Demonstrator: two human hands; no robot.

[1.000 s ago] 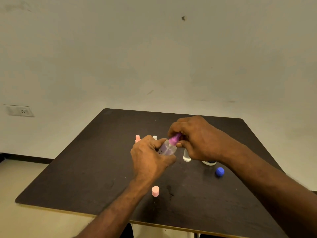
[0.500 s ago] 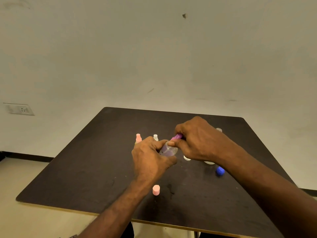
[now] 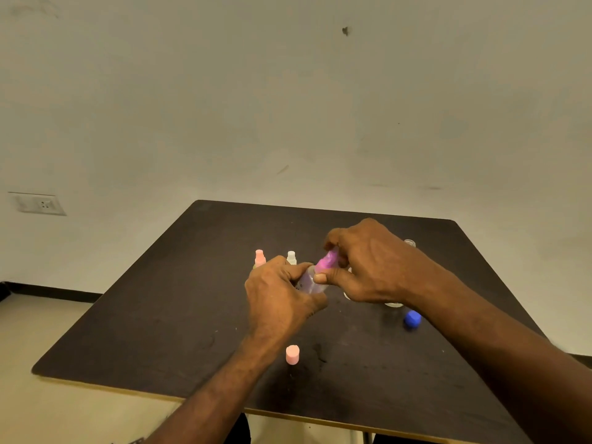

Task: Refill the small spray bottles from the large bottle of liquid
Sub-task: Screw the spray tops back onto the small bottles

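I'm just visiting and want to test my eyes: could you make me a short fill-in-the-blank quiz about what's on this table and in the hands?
1. The left hand grips the clear body of a small spray bottle whose spray head is ____ in colour.
2. The right hand pinches that bottle's ____.
3. The loose cap lying by the right forearm is ____.
4. The pink cap stands on the dark ____.

Missing words: purple; spray head; blue; table

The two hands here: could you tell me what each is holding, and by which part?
The left hand grips the small spray bottle by its clear body; the right hand pinches its purple spray head.
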